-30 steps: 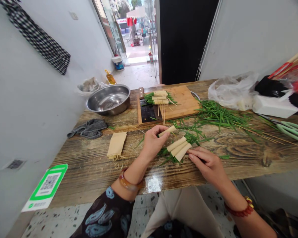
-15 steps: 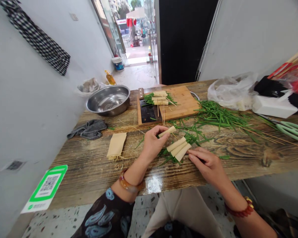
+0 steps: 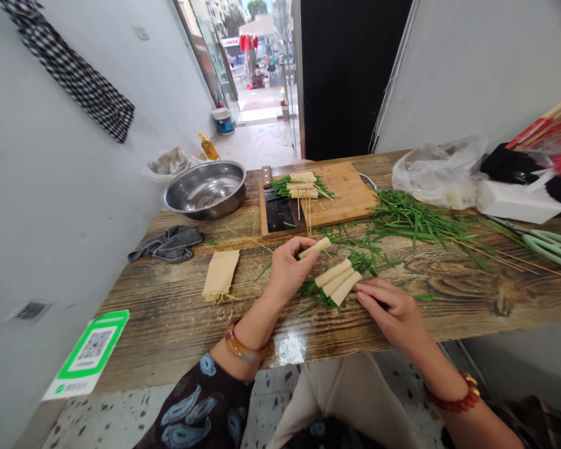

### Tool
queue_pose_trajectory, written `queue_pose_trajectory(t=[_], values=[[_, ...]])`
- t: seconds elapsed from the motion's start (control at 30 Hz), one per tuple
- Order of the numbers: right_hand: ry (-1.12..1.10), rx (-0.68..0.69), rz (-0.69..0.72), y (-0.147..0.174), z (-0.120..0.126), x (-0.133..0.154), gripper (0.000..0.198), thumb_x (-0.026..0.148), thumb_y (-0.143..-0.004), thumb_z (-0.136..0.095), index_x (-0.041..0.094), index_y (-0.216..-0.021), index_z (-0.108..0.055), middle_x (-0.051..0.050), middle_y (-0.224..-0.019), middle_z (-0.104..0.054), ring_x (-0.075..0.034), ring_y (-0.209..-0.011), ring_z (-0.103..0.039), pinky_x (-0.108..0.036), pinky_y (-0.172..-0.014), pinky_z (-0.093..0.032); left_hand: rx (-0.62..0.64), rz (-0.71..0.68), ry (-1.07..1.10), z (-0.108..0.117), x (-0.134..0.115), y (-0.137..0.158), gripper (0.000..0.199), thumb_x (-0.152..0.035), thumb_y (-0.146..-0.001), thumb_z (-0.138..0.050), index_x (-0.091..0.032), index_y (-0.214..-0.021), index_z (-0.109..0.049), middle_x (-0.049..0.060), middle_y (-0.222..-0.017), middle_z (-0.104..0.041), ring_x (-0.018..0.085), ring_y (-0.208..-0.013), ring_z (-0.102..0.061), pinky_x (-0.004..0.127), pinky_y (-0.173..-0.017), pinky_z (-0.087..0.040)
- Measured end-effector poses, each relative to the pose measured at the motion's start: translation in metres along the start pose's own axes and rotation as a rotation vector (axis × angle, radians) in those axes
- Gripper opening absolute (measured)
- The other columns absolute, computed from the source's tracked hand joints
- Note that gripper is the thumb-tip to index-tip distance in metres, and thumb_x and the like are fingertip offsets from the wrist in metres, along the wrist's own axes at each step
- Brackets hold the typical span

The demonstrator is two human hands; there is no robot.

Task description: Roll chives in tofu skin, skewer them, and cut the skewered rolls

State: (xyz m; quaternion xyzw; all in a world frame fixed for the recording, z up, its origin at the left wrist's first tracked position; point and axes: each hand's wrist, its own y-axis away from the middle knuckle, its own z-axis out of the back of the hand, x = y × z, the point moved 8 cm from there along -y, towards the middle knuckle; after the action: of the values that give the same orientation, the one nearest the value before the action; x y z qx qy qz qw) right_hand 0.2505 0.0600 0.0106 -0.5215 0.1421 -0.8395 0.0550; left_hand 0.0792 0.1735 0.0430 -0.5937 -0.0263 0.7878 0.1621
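My left hand (image 3: 292, 265) is closed around one pale tofu-skin roll (image 3: 318, 246), pinched between thumb and fingers. Just right of it, three more tofu-skin rolls (image 3: 337, 282) lie side by side with green chives sticking out of their ends. My right hand (image 3: 393, 308) is closed at the right edge of these rolls, seemingly on the end of their skewer, most of which is hidden. Loose chives lie under and around the rolls. A stack of flat tofu-skin sheets (image 3: 221, 274) lies left of my left hand.
Finished skewered rolls (image 3: 303, 186) lie on a cutting board (image 3: 343, 193) beside a cleaver (image 3: 280, 215). A steel basin (image 3: 206, 190) and grey cloth (image 3: 168, 243) are at left. At right are a chive pile (image 3: 416, 215), bamboo skewers, plastic bag (image 3: 437, 171) and green-handled scissors (image 3: 551, 246).
Both hands and the rolls hold nearly the same places. The whole view has shifted very slightly.
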Motion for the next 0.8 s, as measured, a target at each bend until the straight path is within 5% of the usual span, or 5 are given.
queue_pose_trajectory(t=[0.8], values=[[0.004, -0.014, -0.015, -0.002, 0.001, 0.000, 0.022, 0.030, -0.088, -0.055, 0.022, -0.097, -0.074, -0.006, -0.083, -0.067, -0.018, -0.079, -0.062, -0.030, -0.070, -0.050, -0.024, -0.165, -0.197, -0.003, -0.021, 0.008, 0.006, -0.015, -0.073, -0.062, -0.019, -0.078, -0.064, 0.000, -0.079, -0.066, 0.013, -0.073, -0.058, 0.025, -0.071, -0.044]])
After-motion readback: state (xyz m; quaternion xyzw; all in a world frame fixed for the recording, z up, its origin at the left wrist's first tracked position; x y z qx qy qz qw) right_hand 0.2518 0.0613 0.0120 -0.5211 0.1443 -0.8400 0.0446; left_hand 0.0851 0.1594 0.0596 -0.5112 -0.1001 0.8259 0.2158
